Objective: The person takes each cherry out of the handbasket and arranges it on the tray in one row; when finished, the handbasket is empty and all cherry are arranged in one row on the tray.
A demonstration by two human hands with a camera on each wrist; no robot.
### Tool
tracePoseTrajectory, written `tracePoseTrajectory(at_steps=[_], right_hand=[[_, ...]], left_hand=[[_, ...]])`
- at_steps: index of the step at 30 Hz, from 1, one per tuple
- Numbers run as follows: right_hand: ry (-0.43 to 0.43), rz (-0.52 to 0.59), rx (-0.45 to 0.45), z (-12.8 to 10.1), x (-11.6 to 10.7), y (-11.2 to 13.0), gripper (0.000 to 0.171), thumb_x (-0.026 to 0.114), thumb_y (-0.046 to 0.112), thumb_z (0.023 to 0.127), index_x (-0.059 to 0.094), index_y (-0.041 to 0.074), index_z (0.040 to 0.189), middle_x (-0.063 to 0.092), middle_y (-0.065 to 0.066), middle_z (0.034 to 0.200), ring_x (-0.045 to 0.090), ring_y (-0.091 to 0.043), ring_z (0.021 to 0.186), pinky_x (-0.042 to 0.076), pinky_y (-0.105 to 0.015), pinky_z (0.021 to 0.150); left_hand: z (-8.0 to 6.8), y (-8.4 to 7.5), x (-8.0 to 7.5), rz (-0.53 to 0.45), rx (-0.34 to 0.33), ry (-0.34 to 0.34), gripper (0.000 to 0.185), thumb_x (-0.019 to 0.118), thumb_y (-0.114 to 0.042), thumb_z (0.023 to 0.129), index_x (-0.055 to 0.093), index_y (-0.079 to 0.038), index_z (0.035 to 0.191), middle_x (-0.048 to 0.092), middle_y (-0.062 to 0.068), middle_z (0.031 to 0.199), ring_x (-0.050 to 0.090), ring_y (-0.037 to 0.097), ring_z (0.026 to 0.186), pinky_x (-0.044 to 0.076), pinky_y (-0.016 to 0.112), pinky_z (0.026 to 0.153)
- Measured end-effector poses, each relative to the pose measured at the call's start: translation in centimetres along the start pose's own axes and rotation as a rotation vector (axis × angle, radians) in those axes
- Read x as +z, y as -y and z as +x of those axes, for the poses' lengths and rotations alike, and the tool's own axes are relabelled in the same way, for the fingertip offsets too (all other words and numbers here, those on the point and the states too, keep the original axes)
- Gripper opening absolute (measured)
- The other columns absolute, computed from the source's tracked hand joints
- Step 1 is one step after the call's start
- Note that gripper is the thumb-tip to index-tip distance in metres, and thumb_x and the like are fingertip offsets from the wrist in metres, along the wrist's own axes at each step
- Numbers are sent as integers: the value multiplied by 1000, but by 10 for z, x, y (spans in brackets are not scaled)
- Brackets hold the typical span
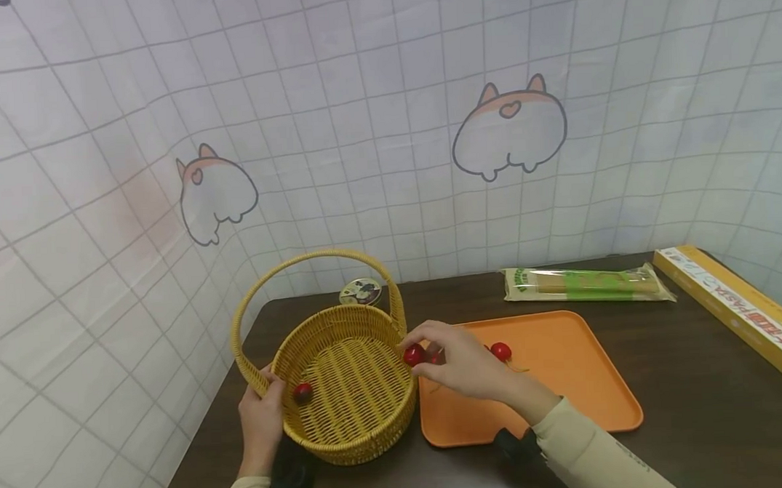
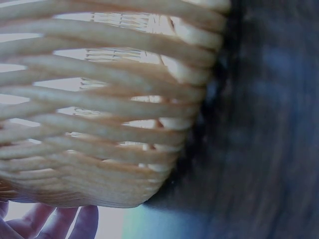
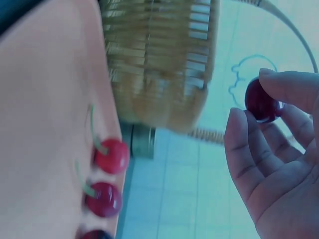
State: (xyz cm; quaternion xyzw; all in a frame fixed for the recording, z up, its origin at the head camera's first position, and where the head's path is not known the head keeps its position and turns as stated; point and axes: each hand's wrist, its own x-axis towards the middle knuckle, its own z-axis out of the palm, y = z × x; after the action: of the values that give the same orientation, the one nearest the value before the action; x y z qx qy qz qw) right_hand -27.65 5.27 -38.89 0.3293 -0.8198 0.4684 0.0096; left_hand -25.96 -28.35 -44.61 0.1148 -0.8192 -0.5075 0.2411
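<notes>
At the left side of the yellow wicker basket, my left hand grips the rim by the foot of the tall handle. One dark red cherry lies inside, near that hand. My right hand pinches another cherry between thumb and fingertips, at the basket's right rim beside the orange tray. On the tray, a bright red cherry shows past the hand. The right wrist view has a red cherry and a darker cherry, both with green stems, and part of a third.
Behind the basket stands a round tin with a printed lid. A clear and green pasta packet lies behind the tray, and a long yellow pasta box lies to the right. A gridded cloth hangs behind the dark table.
</notes>
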Motion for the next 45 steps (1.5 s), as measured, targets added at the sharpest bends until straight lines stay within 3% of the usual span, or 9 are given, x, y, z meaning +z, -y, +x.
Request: tracePoseTrajectory(at_steps=[6, 17, 21, 26, 36, 45], right_hand=[[-36, -6, 56, -15, -24, -18, 30, 73, 11, 87, 61, 19, 114, 64, 5, 105, 63, -13, 83, 53, -31, 65], [-157, -190, 76, -38, -66, -51, 27, 73, 11, 87, 66, 21, 112, 63, 2, 110, 59, -16, 85, 50, -29, 60], [-154, -225, 134, -42, -72, -62, 26, 71, 12, 89, 65, 19, 114, 63, 0, 112, 58, -17, 86, 50, -29, 62], [-160, -219, 189, -46, -77, -76, 27, 70, 13, 90, 64, 16, 117, 62, -3, 113, 59, -18, 87, 51, -30, 66], [-217, -229, 197, -54, -91, -95, 31, 71, 4, 87, 65, 11, 117, 64, -10, 115, 63, -21, 87, 53, -31, 71], [-173, -266, 242, -61, -101, -106, 35, 72, 6, 86, 64, 9, 120, 65, -12, 114, 60, -19, 81, 50, -33, 68]], left_hand=[[1, 0, 1, 10, 3, 0, 39, 48, -27, 100, 62, -2, 126, 64, 20, 122, 55, 23, 94, 41, 14, 72], [0, -3, 1, 1, 5, -10, 39, 48, -27, 100, 63, -2, 127, 64, 20, 121, 56, 25, 95, 41, 13, 72], [0, -1, 0, -4, 0, -14, 40, 48, -27, 100, 62, -2, 127, 64, 21, 123, 57, 25, 99, 40, 11, 72], [-1, 2, -1, 4, -11, -10, 42, 47, -31, 101, 62, -3, 128, 64, 21, 119, 57, 23, 93, 42, 13, 70], [-1, 2, 0, 5, -13, -5, 41, 47, -31, 101, 62, -3, 128, 65, 20, 118, 56, 24, 92, 42, 14, 70], [0, 2, 1, 16, -18, 15, 44, 45, -34, 102, 60, -3, 129, 64, 20, 116, 55, 26, 91, 45, 21, 71]])
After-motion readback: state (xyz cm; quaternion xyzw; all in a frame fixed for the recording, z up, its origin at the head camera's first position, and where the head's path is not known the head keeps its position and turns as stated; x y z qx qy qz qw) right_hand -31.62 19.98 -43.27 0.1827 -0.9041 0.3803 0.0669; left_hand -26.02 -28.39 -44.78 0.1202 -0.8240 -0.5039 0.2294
